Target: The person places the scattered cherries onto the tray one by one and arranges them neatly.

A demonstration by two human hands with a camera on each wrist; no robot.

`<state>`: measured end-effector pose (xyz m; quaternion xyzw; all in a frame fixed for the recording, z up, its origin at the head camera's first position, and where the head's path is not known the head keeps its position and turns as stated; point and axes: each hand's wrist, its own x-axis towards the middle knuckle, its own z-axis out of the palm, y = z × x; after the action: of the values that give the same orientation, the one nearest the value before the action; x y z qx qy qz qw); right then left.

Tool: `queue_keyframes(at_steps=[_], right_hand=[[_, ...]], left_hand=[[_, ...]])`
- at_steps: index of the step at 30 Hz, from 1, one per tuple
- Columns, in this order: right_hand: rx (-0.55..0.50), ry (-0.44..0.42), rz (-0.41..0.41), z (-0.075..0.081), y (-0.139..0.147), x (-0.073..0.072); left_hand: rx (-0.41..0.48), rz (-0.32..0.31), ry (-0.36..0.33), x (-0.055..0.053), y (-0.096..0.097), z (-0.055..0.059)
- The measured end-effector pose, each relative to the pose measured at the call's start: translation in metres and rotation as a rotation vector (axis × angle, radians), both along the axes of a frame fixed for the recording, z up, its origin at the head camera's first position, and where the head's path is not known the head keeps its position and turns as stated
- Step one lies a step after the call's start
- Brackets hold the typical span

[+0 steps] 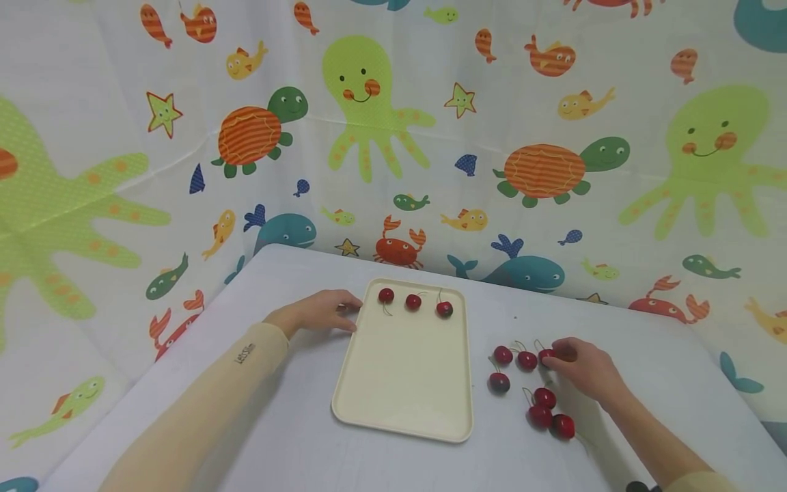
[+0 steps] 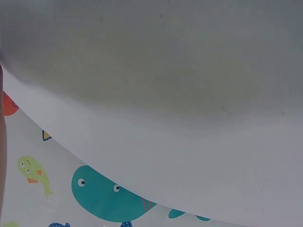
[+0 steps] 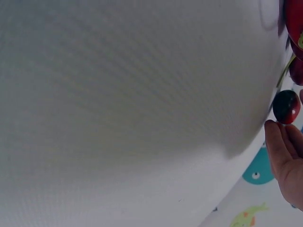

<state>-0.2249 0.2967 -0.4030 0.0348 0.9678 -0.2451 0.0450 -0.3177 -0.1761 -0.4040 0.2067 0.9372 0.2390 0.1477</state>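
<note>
A cream rectangular tray (image 1: 406,383) lies on the table, with three dark red cherries in a row along its far end: left cherry (image 1: 385,295), middle cherry (image 1: 413,302) and right cherry (image 1: 445,309). At the tray's left rim is my left hand (image 1: 322,311), its thumb and fingers spread apart and touching the edge. To the right of the tray, my right hand (image 1: 587,369) pinches a cherry (image 1: 546,356) between thumb and fingers, at the table surface. The right wrist view shows that cherry (image 3: 286,107) at the fingertips of the right hand (image 3: 286,161).
Several more stemmed cherries lie loose between the tray and my right hand, among them one cherry (image 1: 499,383) near the tray and another cherry (image 1: 562,426) nearer to me. A white cloth covers the table (image 1: 277,424). A curtain (image 1: 393,150) printed with sea animals hangs behind.
</note>
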Motion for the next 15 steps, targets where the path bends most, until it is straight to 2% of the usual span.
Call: queue_keyframes(at_steps=[5,15], right_hand=[[0.012,0.022,0.02,-0.0034,-0.0007,-0.0007],[0.017,0.025,0.005,-0.0066,-0.0024,-0.0022]], left_hand=[[0.004,0.009,-0.002,-0.0013,-0.0004,-0.0024],[0.012,0.019,-0.017,-0.0017,-0.0014,-0.0049]])
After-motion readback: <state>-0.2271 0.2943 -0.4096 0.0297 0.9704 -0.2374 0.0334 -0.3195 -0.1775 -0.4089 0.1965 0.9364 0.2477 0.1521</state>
